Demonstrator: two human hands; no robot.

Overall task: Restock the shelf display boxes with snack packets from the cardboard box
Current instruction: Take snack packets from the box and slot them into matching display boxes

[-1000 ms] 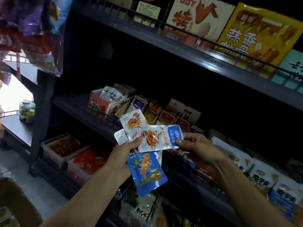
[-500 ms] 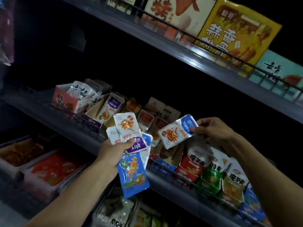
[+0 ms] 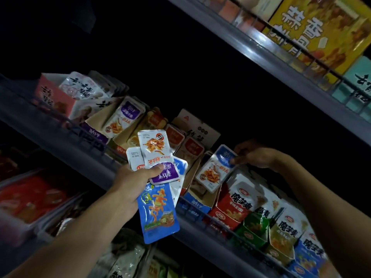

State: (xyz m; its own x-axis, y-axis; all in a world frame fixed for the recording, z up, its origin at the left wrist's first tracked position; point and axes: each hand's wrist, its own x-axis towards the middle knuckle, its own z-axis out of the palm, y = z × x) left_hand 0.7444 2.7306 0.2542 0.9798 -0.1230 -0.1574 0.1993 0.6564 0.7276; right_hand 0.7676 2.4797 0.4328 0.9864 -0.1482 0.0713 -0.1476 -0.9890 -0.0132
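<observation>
My left hand (image 3: 130, 183) grips a fan of several snack packets (image 3: 158, 159) in front of the middle shelf; a purple-topped white one lies on top and a larger blue packet (image 3: 158, 213) hangs below my fingers. My right hand (image 3: 255, 155) pinches the blue top edge of a single white-and-blue packet (image 3: 214, 169). It holds that packet tilted over the open blue display box (image 3: 192, 205) on the middle shelf. The packet's lower end is inside the box opening. The cardboard box is out of view.
Along the middle shelf (image 3: 60, 137) stand a pink display box (image 3: 54, 97), a purple one (image 3: 96, 133) and red ones (image 3: 192, 149), with konjac snack boxes (image 3: 241, 205) to the right. A wire rail fronts each shelf. Large yellow packs (image 3: 313, 31) sit on the top shelf.
My right hand took the white-and-blue packet away from the bunch and carried it right and down into the blue display box. The view swung left and upward along the shelf.
</observation>
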